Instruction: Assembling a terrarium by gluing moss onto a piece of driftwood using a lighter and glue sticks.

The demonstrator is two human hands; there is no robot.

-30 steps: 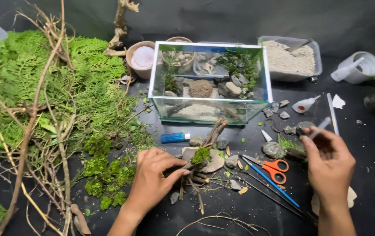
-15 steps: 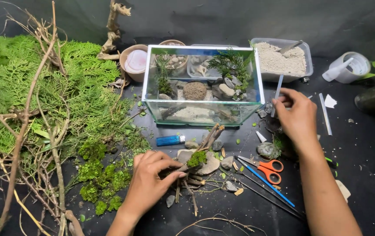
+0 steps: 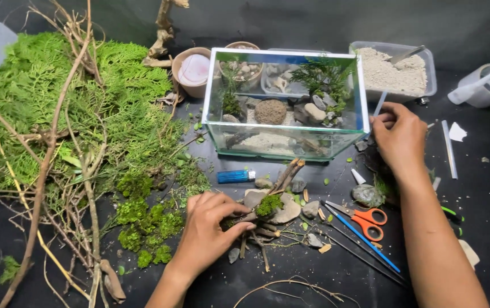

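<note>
My left hand (image 3: 211,228) rests on the black table with its fingers pinched on a small driftwood piece (image 3: 288,174). That piece lies against a flat stone (image 3: 288,214) topped with a moss clump (image 3: 269,203). My right hand (image 3: 396,137) is by the right end of a glass tank (image 3: 282,147). It is closed around a thin pale stick (image 3: 379,104) that points up along the tank's corner. Inside the tank are stones, sand and small green plants.
A heap of green fronds and bare branches (image 3: 85,108) fills the left, with moss clumps (image 3: 148,222) below. Orange scissors (image 3: 367,217), a blue lighter (image 3: 235,176) and thin tools (image 3: 370,242) lie in front. A sand tray (image 3: 393,71), clay pot (image 3: 192,69) and plastic cup (image 3: 487,85) stand behind.
My right hand rose from the lower right of the table to the right end of the tank, carrying the thin stick. My left hand stayed on the driftwood.
</note>
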